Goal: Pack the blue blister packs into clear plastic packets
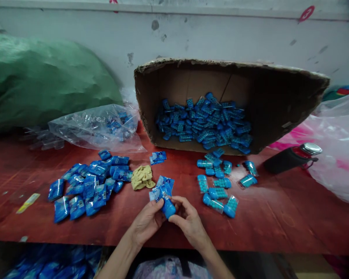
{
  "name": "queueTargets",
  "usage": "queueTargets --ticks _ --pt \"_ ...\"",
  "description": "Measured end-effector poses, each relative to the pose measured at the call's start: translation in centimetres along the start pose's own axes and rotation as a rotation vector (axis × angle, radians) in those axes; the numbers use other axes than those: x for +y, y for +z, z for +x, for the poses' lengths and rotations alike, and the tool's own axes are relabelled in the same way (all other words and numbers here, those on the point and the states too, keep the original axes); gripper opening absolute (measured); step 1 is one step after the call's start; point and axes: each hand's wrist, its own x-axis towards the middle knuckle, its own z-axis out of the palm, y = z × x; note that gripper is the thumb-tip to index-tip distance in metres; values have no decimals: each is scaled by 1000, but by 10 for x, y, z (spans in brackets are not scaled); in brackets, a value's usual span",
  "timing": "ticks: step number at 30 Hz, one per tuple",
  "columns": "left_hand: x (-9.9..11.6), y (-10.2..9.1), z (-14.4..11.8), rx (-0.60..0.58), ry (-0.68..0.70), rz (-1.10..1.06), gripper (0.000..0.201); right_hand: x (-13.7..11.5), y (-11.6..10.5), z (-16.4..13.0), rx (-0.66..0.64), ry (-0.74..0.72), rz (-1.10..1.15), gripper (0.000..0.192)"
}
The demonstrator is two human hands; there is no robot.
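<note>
A: Where's the blue capsule (168,208)?
B: Lower centre, pinched between left hand (147,221) and right hand (189,221), half in its blue sleeve (160,191).
A: Advice?
B: Hold the sleeve mouth open and push straight.

A small blue plastic capsule-shaped container (168,209) with a rounded end is held just above the near edge of the red tabletop (267,224), tilted so the rounded end points toward the near edge. Its upper part sits inside a glossy blue printed plastic packet (159,192), crinkled and open at the lower end. Both lie about midway along the near edge, between the two hands.
</note>
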Motion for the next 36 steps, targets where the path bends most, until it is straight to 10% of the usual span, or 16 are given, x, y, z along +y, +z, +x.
queueTargets --ticks 6,14,30,36 --pt "6 2 0 -140 -97 48 23 -3 -9 1 -17 -122 -280 88" --pt "0 -2 -5 -200 -171 60 26 -12 -21 10 -343 -77 -46 88" --pt "-37 18 -6 104 9 -73 21 14 -10 4 -136 47 23 66" --pt "9 12 -14 269 126 -145 18 0 -12 1 -119 6 -32 59"
